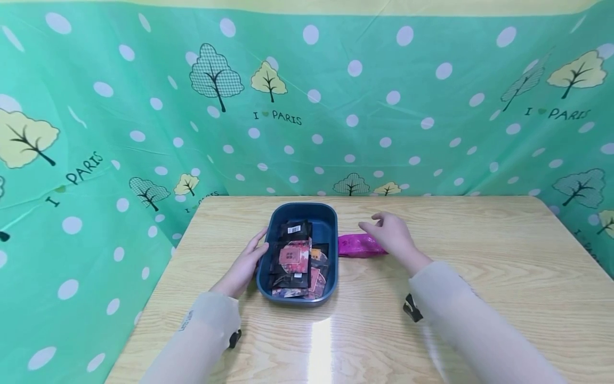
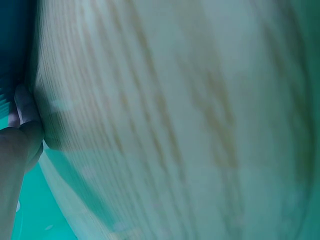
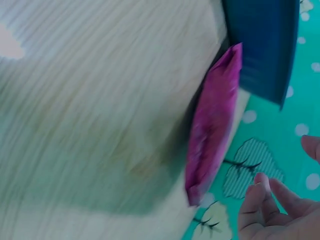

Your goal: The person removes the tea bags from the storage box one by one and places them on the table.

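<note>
A dark blue plastic box (image 1: 327, 224) stands on the table with several small flat packets (image 1: 293, 258) inside, black with red and orange labels. My left hand (image 1: 243, 271) rests against the box's left outer wall, fingers extended along it and thumb by the rim. In the left wrist view, the fingers (image 2: 29, 112) meet the blue wall near the left edge. A shiny magenta packet (image 1: 357, 246) lies just right of the box, one end at its wall. Over the packet's right end hovers my right hand (image 1: 394, 234), thumb and fingers apart, holding nothing; the right wrist view shows space between them.
The wooden table (image 1: 479, 256) extends to both sides and toward me, with a bright reflection in front of the box. Behind it hangs a green dotted cloth (image 1: 408, 117) printed with trees. Dark clips (image 1: 412, 308) sit at both sleeves.
</note>
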The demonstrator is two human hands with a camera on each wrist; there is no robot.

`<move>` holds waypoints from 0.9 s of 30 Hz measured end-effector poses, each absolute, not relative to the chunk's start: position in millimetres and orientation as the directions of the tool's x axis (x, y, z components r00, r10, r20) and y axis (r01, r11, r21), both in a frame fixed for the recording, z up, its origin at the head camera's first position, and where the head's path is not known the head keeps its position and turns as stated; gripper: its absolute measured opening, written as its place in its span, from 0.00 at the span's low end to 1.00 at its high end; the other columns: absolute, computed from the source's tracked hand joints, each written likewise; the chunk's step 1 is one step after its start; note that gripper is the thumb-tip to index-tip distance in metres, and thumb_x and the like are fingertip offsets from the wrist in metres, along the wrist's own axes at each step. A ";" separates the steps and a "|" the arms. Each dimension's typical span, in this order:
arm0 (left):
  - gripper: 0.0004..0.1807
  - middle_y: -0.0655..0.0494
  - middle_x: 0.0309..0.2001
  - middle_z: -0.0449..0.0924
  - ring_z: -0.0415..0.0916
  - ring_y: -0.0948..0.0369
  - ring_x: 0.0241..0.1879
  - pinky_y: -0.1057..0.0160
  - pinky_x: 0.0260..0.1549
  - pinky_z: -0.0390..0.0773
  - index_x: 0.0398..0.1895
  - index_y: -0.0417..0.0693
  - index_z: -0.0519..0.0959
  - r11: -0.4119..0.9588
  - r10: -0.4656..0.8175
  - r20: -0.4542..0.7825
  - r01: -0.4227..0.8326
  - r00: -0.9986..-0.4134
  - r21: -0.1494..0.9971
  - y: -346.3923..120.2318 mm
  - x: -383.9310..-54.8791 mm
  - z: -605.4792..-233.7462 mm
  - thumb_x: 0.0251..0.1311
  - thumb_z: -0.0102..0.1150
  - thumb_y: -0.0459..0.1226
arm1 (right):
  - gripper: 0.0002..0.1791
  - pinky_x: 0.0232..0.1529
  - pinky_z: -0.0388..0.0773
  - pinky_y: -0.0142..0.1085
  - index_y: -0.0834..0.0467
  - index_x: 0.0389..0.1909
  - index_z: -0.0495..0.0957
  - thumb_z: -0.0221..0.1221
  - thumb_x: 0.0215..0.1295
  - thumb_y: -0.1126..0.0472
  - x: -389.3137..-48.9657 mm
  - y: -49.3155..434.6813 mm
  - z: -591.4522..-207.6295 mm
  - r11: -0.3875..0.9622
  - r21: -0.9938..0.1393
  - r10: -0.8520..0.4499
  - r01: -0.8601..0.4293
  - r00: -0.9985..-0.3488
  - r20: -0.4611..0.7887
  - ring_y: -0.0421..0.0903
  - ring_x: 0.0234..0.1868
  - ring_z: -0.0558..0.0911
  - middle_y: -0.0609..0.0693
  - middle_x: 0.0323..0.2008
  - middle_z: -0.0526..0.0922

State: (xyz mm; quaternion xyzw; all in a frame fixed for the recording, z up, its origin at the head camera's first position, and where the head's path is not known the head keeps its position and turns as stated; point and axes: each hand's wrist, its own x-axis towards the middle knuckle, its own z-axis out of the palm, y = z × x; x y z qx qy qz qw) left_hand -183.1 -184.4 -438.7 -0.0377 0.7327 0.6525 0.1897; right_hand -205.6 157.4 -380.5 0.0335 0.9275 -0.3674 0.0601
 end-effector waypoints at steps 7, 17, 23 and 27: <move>0.30 0.46 0.76 0.57 0.63 0.48 0.72 0.46 0.72 0.56 0.79 0.70 0.46 0.149 0.193 -0.327 -0.302 -0.925 0.942 -184.7 -182.8 -438.4 0.78 0.37 0.49 | 0.32 0.50 0.77 0.47 0.66 0.62 0.73 0.59 0.66 0.46 -202.2 137.0 -373.6 0.676 -0.733 0.001 0.081 -0.994 -0.108 0.55 0.47 0.80 0.63 0.51 0.81; 0.30 0.44 0.74 0.60 0.63 0.48 0.71 0.46 0.71 0.57 0.79 0.71 0.47 0.150 0.187 -0.324 -0.299 -0.927 0.942 -184.5 -183.3 -440.0 0.78 0.37 0.49 | 0.30 0.57 0.76 0.49 0.63 0.61 0.75 0.60 0.66 0.46 -191.4 108.6 -365.7 0.581 -0.810 -0.041 0.078 -0.991 -0.125 0.57 0.56 0.79 0.62 0.55 0.81; 0.30 0.43 0.74 0.60 0.64 0.47 0.70 0.46 0.71 0.58 0.79 0.71 0.47 0.148 0.191 -0.318 -0.293 -0.929 0.944 -184.9 -182.9 -440.1 0.78 0.37 0.49 | 0.29 0.53 0.79 0.46 0.62 0.60 0.76 0.62 0.65 0.48 -183.3 91.7 -361.4 0.485 -0.868 -0.080 0.105 -0.983 -0.164 0.55 0.51 0.82 0.60 0.53 0.82; 0.30 0.44 0.75 0.59 0.63 0.48 0.71 0.46 0.72 0.56 0.79 0.71 0.47 0.151 0.194 -0.320 -0.295 -0.927 0.944 -185.3 -183.2 -440.7 0.78 0.37 0.49 | 0.28 0.49 0.82 0.44 0.62 0.61 0.75 0.63 0.66 0.50 -179.9 81.2 -361.0 0.434 -0.892 -0.117 0.127 -0.974 -0.196 0.56 0.47 0.84 0.59 0.52 0.83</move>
